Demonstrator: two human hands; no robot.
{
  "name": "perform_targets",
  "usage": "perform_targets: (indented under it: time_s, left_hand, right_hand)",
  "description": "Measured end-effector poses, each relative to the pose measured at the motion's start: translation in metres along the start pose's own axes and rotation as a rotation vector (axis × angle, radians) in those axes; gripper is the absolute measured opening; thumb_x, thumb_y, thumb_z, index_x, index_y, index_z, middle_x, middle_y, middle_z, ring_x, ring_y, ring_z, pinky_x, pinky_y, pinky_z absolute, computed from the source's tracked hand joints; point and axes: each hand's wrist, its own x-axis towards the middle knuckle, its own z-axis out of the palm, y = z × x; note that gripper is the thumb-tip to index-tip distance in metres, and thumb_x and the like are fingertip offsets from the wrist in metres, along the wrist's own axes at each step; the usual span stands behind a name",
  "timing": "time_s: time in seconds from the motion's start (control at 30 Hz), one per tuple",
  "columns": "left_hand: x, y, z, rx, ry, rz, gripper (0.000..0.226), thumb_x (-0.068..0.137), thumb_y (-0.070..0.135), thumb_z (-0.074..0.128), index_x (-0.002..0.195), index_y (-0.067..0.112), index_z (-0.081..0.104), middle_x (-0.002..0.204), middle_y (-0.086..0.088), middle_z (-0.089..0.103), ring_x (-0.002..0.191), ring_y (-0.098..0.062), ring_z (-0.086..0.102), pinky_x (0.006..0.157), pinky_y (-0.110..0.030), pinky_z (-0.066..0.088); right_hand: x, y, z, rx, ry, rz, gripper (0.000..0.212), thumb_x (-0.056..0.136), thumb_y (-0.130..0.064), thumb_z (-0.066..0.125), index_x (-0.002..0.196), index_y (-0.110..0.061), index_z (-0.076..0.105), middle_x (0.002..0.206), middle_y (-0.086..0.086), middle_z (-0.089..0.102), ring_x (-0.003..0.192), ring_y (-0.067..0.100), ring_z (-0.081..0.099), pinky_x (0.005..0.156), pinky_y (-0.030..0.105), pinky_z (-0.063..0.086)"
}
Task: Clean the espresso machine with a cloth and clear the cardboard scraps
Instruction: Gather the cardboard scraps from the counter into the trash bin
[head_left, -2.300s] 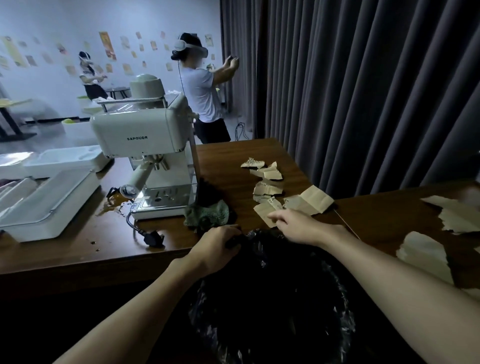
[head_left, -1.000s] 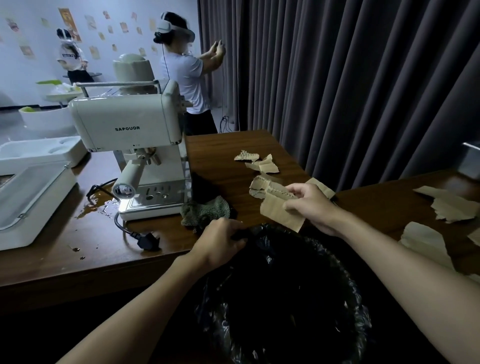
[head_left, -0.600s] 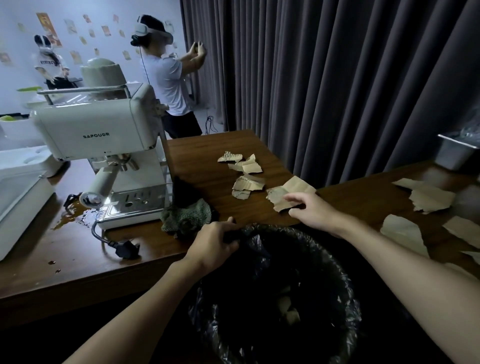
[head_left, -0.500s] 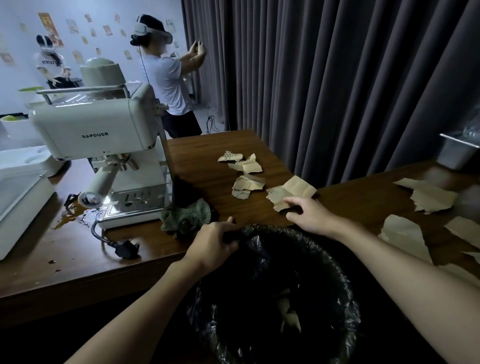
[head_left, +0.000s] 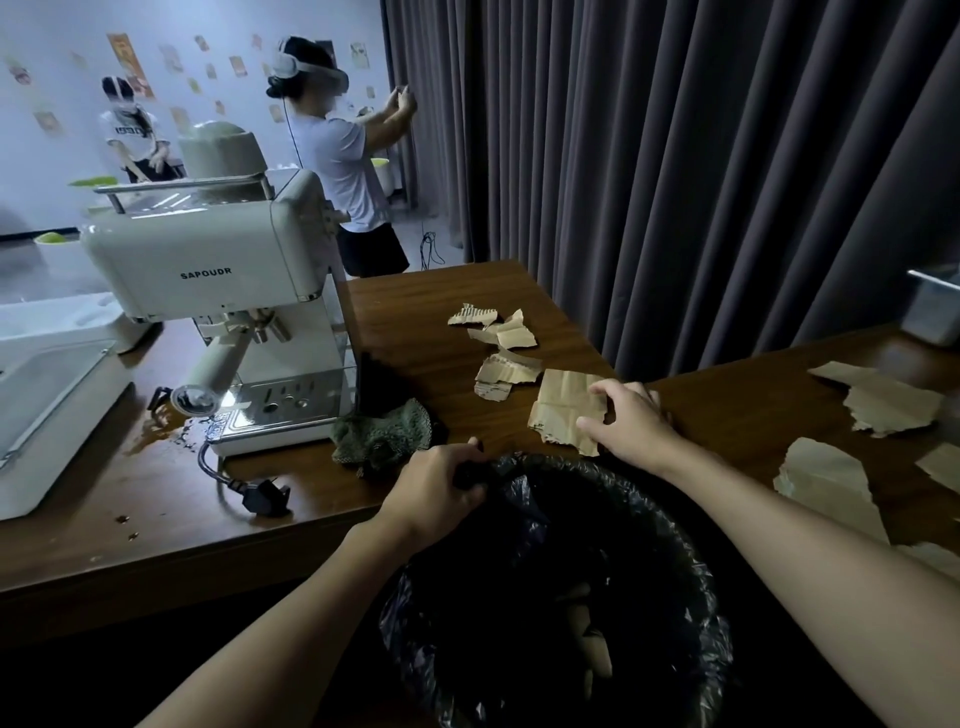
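A cream espresso machine (head_left: 208, 270) stands on the brown table (head_left: 415, 301), with a crumpled green cloth (head_left: 384, 434) at its right foot. My left hand (head_left: 441, 491) grips the rim of a black-lined bin (head_left: 561, 597) held against the table edge. My right hand (head_left: 628, 423) rests on a large cardboard scrap (head_left: 563, 408) near that edge, fingers pressed on it. Smaller scraps (head_left: 501, 353) lie farther back. More torn cardboard (head_left: 878, 397) lies on the right side. A few pieces show inside the bin.
A power plug and cord (head_left: 260, 496) lie in front of the machine beside a puddle (head_left: 166, 434). White trays (head_left: 47, 395) sit at the left. A dark curtain (head_left: 675, 156) hangs behind. Two people (head_left: 343, 150) stand in the background.
My right hand dropped one scrap into the bin, then reached back to the table and now drags the large scrap toward the edge. My left hand has stayed on the bin rim.
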Motion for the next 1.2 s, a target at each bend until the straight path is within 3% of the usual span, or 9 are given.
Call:
perform_targets:
  time_s: [0.27, 0.37, 0.47, 0.57, 0.67, 0.73, 0.83, 0.93, 1.2]
  left_hand:
    - [0.0, 0.002, 0.001, 0.007, 0.011, 0.007, 0.035, 0.087, 0.015, 0.07, 0.121, 0.015, 0.068, 0.14, -0.008, 0.061, 0.125, -0.026, 0.058, 0.079, -0.019, 0.035]
    - [0.001, 0.002, 0.001, 0.004, 0.012, 0.02, 0.033, 0.087, 0.015, 0.07, 0.12, 0.013, 0.068, 0.14, -0.007, 0.061, 0.125, -0.025, 0.058, 0.078, -0.019, 0.036]
    - [0.001, 0.001, 0.001, -0.003, 0.01, 0.023, 0.034, 0.087, 0.014, 0.069, 0.121, 0.013, 0.068, 0.141, -0.006, 0.06, 0.125, -0.025, 0.058, 0.08, -0.02, 0.036]
    - [0.001, 0.001, 0.002, -0.017, 0.014, 0.025, 0.034, 0.086, 0.014, 0.071, 0.12, 0.014, 0.068, 0.143, -0.003, 0.059, 0.128, -0.023, 0.056, 0.083, -0.02, 0.037]
    - [0.001, 0.001, 0.002, -0.02, 0.015, 0.025, 0.032, 0.086, 0.015, 0.071, 0.118, 0.014, 0.068, 0.141, -0.003, 0.061, 0.126, -0.023, 0.058, 0.081, -0.019, 0.036]
    - [0.001, 0.001, 0.002, -0.018, 0.01, 0.025, 0.031, 0.087, 0.015, 0.071, 0.118, 0.014, 0.068, 0.139, -0.005, 0.062, 0.123, -0.024, 0.06, 0.079, -0.02, 0.036]
    - [0.001, 0.002, 0.002, -0.012, 0.018, 0.022, 0.031, 0.086, 0.014, 0.071, 0.118, 0.014, 0.068, 0.136, -0.007, 0.064, 0.119, -0.026, 0.061, 0.076, -0.021, 0.035]
    - [0.0, 0.002, 0.002, -0.005, 0.029, 0.024, 0.03, 0.085, 0.014, 0.071, 0.115, 0.013, 0.069, 0.129, -0.008, 0.066, 0.114, -0.028, 0.062, 0.073, -0.023, 0.035]
    - [-0.002, 0.0, 0.001, -0.021, 0.025, 0.029, 0.031, 0.086, 0.015, 0.072, 0.117, 0.015, 0.068, 0.132, -0.004, 0.066, 0.119, -0.026, 0.061, 0.082, -0.026, 0.044]
  right_hand:
    - [0.008, -0.005, 0.001, 0.083, -0.032, 0.058, 0.075, 0.077, -0.027, 0.078, 0.139, -0.027, 0.034, 0.132, 0.002, 0.049, 0.128, 0.027, 0.041, 0.109, 0.051, 0.028]
    - [0.006, -0.009, -0.003, 0.357, -0.003, 0.05, 0.081, 0.078, -0.005, 0.075, 0.142, -0.02, 0.027, 0.123, 0.006, 0.049, 0.112, 0.022, 0.051, 0.088, 0.031, 0.045]
    - [0.006, -0.01, -0.005, 0.464, 0.1, 0.086, 0.072, 0.082, 0.003, 0.069, 0.14, -0.015, 0.031, 0.115, 0.008, 0.053, 0.101, 0.021, 0.056, 0.068, 0.02, 0.044]
    - [0.007, -0.009, -0.008, 0.545, 0.163, 0.101, 0.042, 0.087, 0.005, 0.062, 0.126, -0.006, 0.051, 0.111, 0.01, 0.061, 0.097, 0.021, 0.06, 0.062, 0.018, 0.045]
    - [0.006, -0.01, -0.017, 0.652, 0.206, 0.11, 0.026, 0.088, 0.004, 0.061, 0.113, -0.003, 0.06, 0.097, 0.005, 0.064, 0.085, 0.014, 0.062, 0.065, 0.023, 0.051]
    - [0.004, -0.012, -0.024, 0.74, 0.161, 0.132, 0.024, 0.088, 0.004, 0.061, 0.11, -0.004, 0.063, 0.099, 0.01, 0.068, 0.09, 0.022, 0.067, 0.072, 0.034, 0.057]
    - [-0.003, -0.016, -0.035, 0.831, -0.076, 0.132, 0.026, 0.088, 0.007, 0.055, 0.109, -0.007, 0.065, 0.101, 0.011, 0.07, 0.091, 0.021, 0.067, 0.074, 0.034, 0.055]
    - [-0.011, -0.016, -0.04, 0.649, -0.386, 0.051, 0.022, 0.093, 0.001, 0.054, 0.108, -0.007, 0.067, 0.094, 0.007, 0.074, 0.082, 0.016, 0.068, 0.076, 0.03, 0.05]
    - [0.002, -0.027, -0.012, 0.364, -0.284, -0.08, 0.033, 0.089, -0.002, 0.058, 0.117, -0.018, 0.065, 0.117, -0.001, 0.068, 0.111, 0.012, 0.06, 0.098, 0.03, 0.046]
